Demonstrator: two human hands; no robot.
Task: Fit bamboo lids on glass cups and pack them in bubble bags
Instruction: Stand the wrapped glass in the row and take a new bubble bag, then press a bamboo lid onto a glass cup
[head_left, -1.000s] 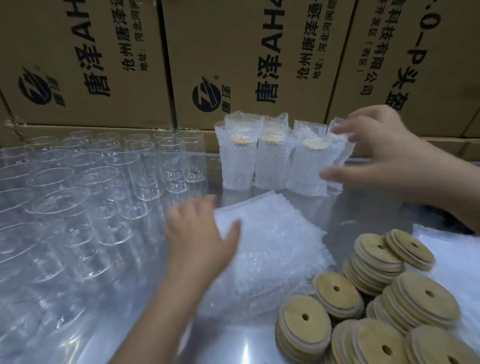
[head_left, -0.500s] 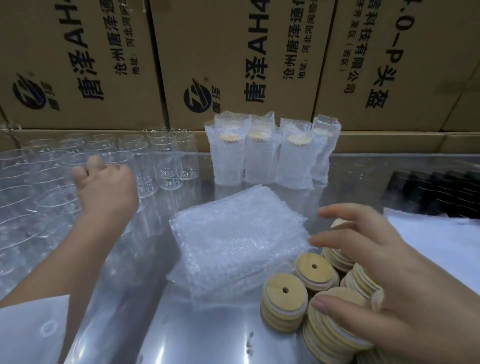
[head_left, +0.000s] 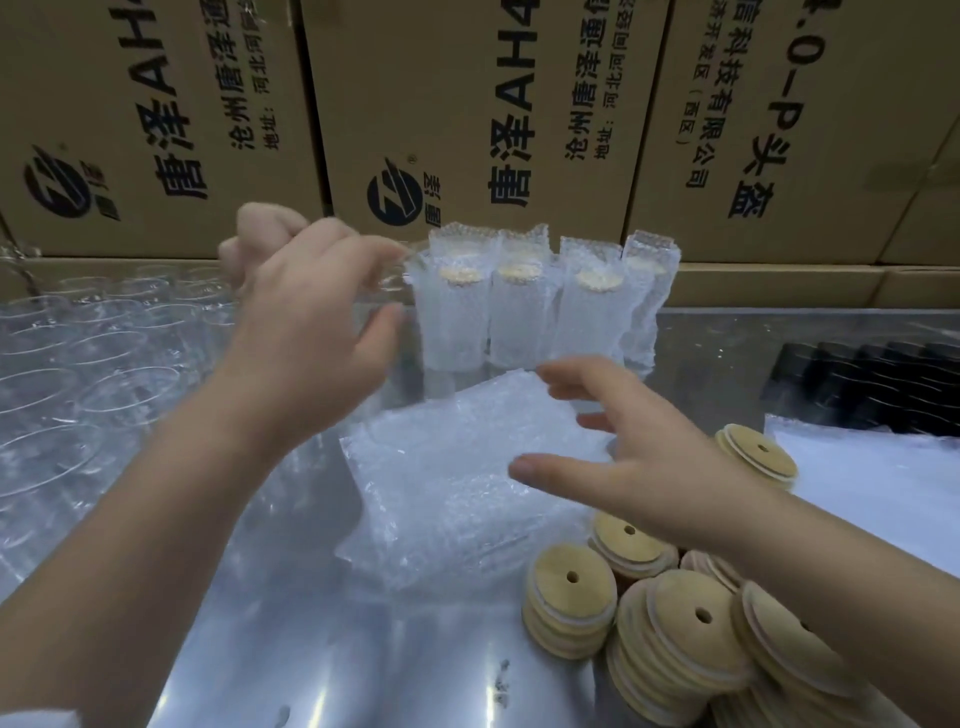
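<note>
The table is seen as bare metal, smooth, mirror-glossy w/ reflections. The glass cups are noted as clear glass, glossy; same is seen of the glass cup gripped in the left hand, tho blurred. The bubble bags: clear plastic, bumpy, soft sheen. The bamboo lids: pale wood, matt, whitish edge ring. The cartons: brown cardboard, matt, black print.

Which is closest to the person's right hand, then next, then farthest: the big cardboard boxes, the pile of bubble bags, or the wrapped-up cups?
1. Pile of bubble bags: under the right hand's fingers, in the middle of the table.
2. Wrapped-up cups: standing in a row just behind the pile.
3. Cardboard boxes: stacked at the very back, behind the cups.
</note>
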